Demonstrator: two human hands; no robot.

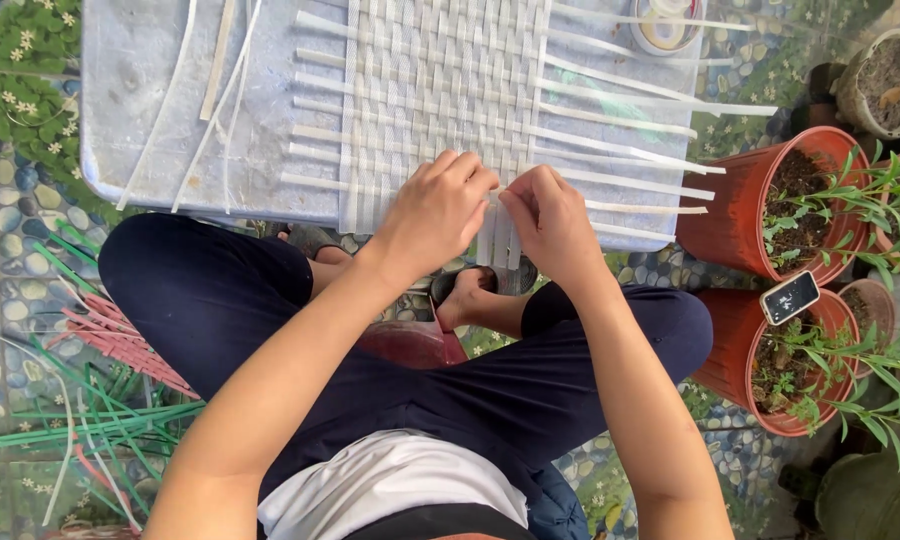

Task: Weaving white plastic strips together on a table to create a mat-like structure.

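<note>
So the person is sitting cross-legged in dark trousers in front of a low grey table, working on a woven mat of white plastic strips that takes up the middle and right of the tabletop, with loose strip ends sticking out past the weave on both sides and hanging over the near edge. Both hands are right at that near edge of the mat. The left hand is curled over with knuckles up, fingers bent down onto the weave, and it looks like it's pressing or pinching a strip, though I can't tell exactly which one. The right hand is just beside it, nearly touching, fingers closed in a pinch on a white strip end that dangles off the table edge. A few spare white strips lie loose on the left part of the table, well apart from the hands. A roll of tape sits at the far right corner. On the tiled floor to the left there's a pile of green and pink strips, and to the right two terracotta plant pots with a phone resting on the rim of the nearer one
</note>
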